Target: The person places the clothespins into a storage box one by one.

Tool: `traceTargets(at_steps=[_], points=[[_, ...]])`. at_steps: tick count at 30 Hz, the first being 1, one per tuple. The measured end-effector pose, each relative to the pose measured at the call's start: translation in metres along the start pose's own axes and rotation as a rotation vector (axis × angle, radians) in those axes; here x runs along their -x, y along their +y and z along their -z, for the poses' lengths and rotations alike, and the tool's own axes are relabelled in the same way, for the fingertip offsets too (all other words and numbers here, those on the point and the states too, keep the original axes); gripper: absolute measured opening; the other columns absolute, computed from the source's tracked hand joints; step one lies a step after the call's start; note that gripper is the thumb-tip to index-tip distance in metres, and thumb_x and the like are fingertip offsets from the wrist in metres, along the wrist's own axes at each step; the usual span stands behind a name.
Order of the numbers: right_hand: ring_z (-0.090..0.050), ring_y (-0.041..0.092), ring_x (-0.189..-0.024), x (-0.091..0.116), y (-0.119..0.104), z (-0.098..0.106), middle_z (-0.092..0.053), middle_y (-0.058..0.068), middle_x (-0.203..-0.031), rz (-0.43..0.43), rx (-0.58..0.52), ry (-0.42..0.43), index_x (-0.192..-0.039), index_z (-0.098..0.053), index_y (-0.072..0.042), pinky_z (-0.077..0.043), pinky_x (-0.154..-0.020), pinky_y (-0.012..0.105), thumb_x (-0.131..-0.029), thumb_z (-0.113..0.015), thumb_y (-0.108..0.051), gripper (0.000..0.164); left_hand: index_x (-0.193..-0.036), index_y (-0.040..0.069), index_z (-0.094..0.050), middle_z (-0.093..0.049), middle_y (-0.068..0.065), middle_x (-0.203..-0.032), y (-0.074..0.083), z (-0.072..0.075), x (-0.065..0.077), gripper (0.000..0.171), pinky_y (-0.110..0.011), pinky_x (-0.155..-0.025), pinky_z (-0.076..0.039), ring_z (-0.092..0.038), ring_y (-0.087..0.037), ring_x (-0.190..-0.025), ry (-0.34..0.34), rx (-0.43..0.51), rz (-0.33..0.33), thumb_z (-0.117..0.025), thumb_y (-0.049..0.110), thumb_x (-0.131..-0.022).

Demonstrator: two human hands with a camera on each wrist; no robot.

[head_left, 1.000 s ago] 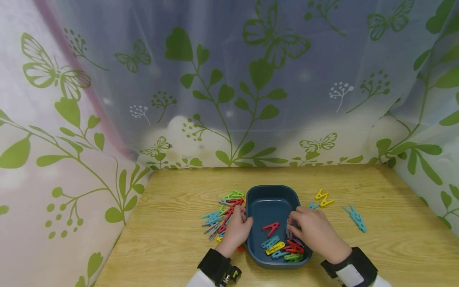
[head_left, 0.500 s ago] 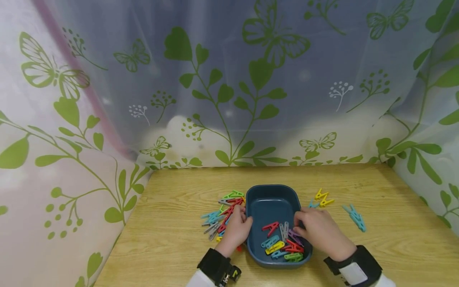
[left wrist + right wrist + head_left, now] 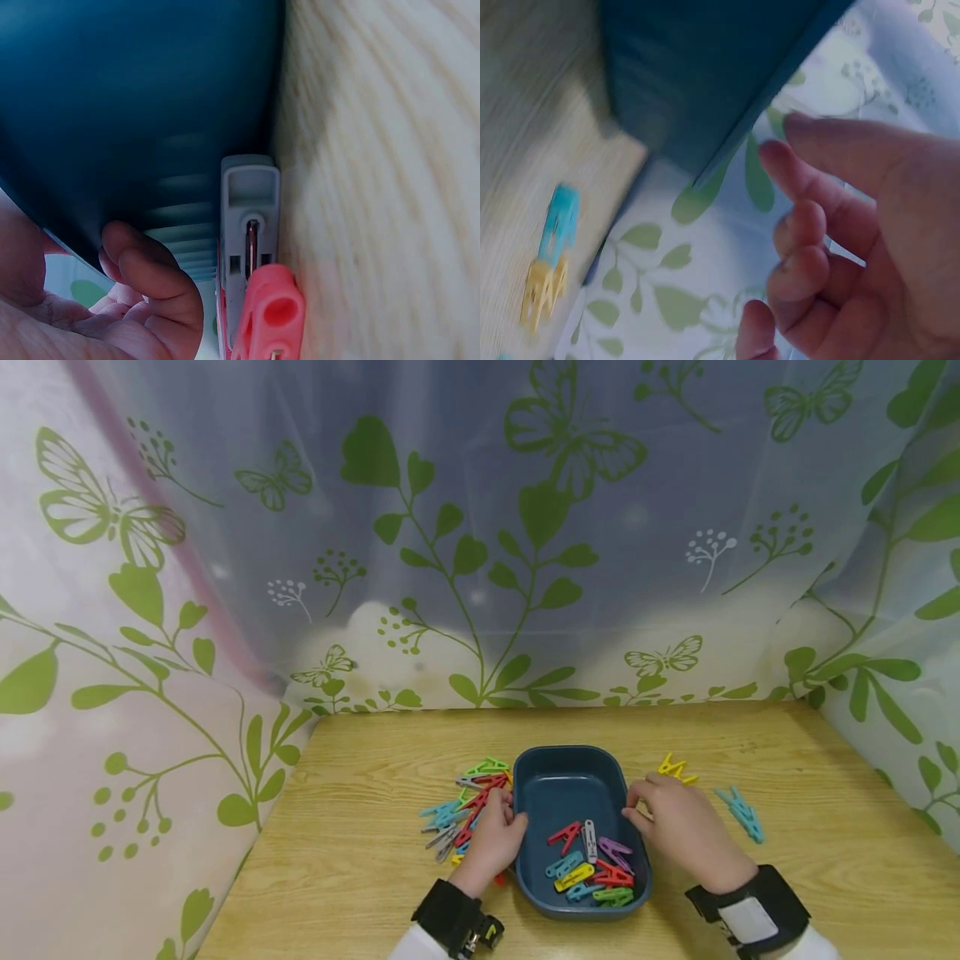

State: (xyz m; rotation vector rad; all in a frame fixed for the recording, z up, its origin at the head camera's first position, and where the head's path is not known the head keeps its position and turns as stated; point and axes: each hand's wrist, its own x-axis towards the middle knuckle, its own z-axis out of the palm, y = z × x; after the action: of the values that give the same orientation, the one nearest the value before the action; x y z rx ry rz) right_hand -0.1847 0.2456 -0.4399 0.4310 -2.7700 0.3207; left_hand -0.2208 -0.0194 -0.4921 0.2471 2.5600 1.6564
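A dark blue plastic basin (image 3: pixel 567 760) stands on the table with several coloured clothespins inside, among them a grey clothespin (image 3: pixel 589 841), a purple clothespin (image 3: pixel 615 852) and a yellow clothespin (image 3: pixel 574 877). My left hand (image 3: pixel 492 839) grips the basin's left rim. In the left wrist view its curled fingers (image 3: pixel 161 289) lie against the outer wall. Just past the right rim is my right hand (image 3: pixel 678 831), holding nothing. The right wrist view shows its fingers loosely bent, with thumb and index tips close together, beside the basin wall (image 3: pixel 697 82).
A heap of mixed clothespins (image 3: pixel 447 818) lies left of the basin, partly behind the left hand. On the right are yellow clothespins (image 3: pixel 675 767) and a light blue clothespin (image 3: pixel 742 814). A patterned curtain (image 3: pixel 480 568) encloses the table's back and sides.
My right hand has let go of the grey clothespin in the basin and moved right, out over the rim. The purple clothespin now shows fully. The left hand has stayed put.
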Motion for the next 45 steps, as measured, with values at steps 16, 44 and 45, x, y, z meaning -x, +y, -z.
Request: traceTargets(at_steps=[16,44,45], points=[[-0.053,0.02,-0.058,0.006,0.092,-0.004,-0.061,0.014,-0.077,-0.269,0.04,0.007,-0.084,-0.068,-0.002,-0.042,-0.049,0.037,-0.087,-0.079,-0.01,0.013,-0.119,-0.001,-0.047,-0.041,-0.004,-0.082,0.0,0.0,0.0,0.023,-0.027,-0.061,-0.035,-0.044,-0.018,-0.067,-0.002,0.001,0.008,-0.058,0.01,-0.101],[-0.065,0.036,-0.077,0.013,0.123,-0.006,-0.063,0.026,-0.092,-0.418,0.008,-0.172,-0.101,-0.071,0.008,-0.052,-0.059,0.049,-0.093,-0.073,-0.012,0.021,-0.121,-0.001,-0.047,-0.041,-0.005,-0.082,-0.001,0.0,0.001,0.026,-0.027,-0.06,-0.034,-0.043,-0.018,-0.067,-0.005,0.01,0.008,-0.059,0.01,-0.101],[-0.065,0.037,-0.077,0.013,0.124,-0.006,-0.063,0.026,-0.092,-0.422,0.006,-0.178,-0.1,-0.072,0.008,-0.052,-0.06,0.05,-0.094,-0.072,-0.012,0.021,-0.121,-0.001,-0.046,-0.041,-0.005,-0.083,-0.001,0.0,0.0,0.026,-0.027,-0.06,-0.034,-0.043,-0.018,-0.067,-0.005,0.01,0.008,-0.059,0.01,-0.101]])
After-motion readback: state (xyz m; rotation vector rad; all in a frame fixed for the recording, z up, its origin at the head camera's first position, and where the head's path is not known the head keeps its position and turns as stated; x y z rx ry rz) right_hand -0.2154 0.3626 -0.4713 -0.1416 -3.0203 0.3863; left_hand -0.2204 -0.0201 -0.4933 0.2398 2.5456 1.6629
